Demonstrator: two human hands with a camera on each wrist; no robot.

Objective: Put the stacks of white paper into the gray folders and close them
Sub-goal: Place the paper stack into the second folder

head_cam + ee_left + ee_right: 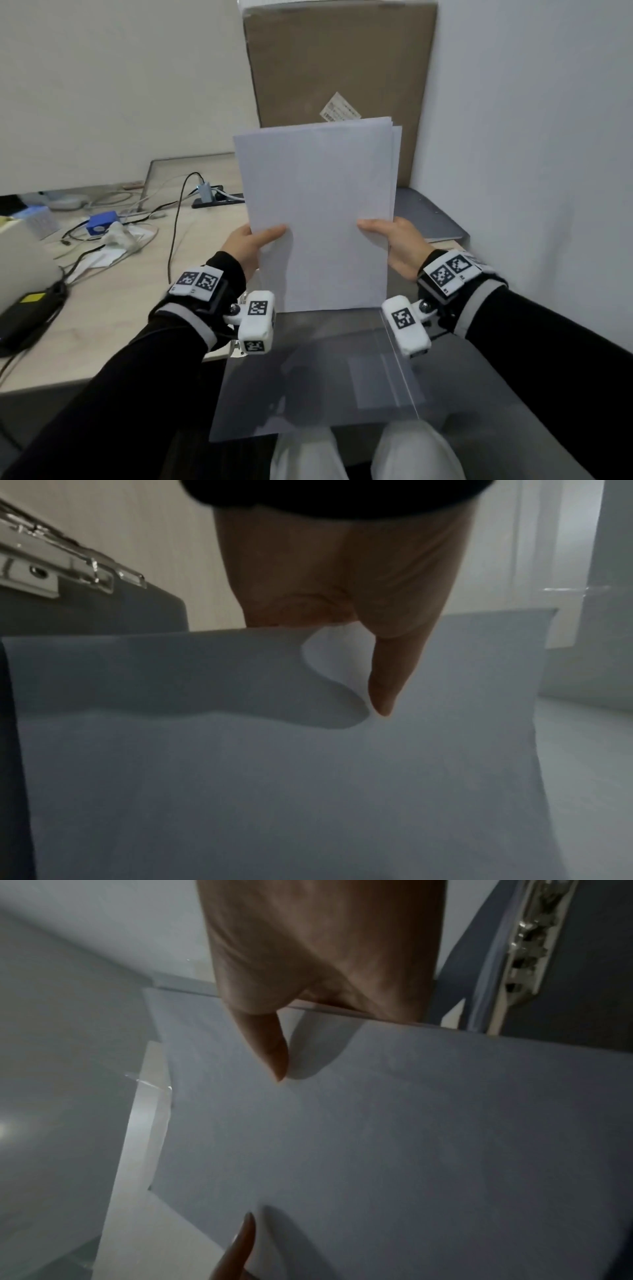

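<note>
Far left edge of the desk (113,308): black power adapter (25,317) with a yellow label, cables running back. Behind it, toward the back edge, a blue plastic block (101,222) among loose wires, then a power strip (219,198) with a plug in it.

Left hand (248,245) grips the left edge of the paper stack (318,212), thumb flat across the front sheet, other fingers hidden behind it. Left wrist view shows the thumb (387,674) pressed on the sheet, and a metal clip mechanism (51,564) on a gray folder (113,610) at the upper left.

The white stack is held upright, lifted off the desk, in the middle of the scene between both hands; sheets slightly fanned at the top right corner. Below it, at the front edge of the desk, an open gray folder (308,370) with a translucent cover overhangs toward the person's knees. Behind the stack a brown cardboard sheet (342,68) leans on the wall, small white label on it.

Right hand (399,245) grips the right edge of the stack, thumb on the front, fingers wrapped behind. Right wrist view: thumb tip (274,1053) on the paper, another fingertip (243,1240) at the bottom.

Back right corner of the desk: a second gray folder (431,216) lies flat by the wall, partly hidden by the stack.
</note>
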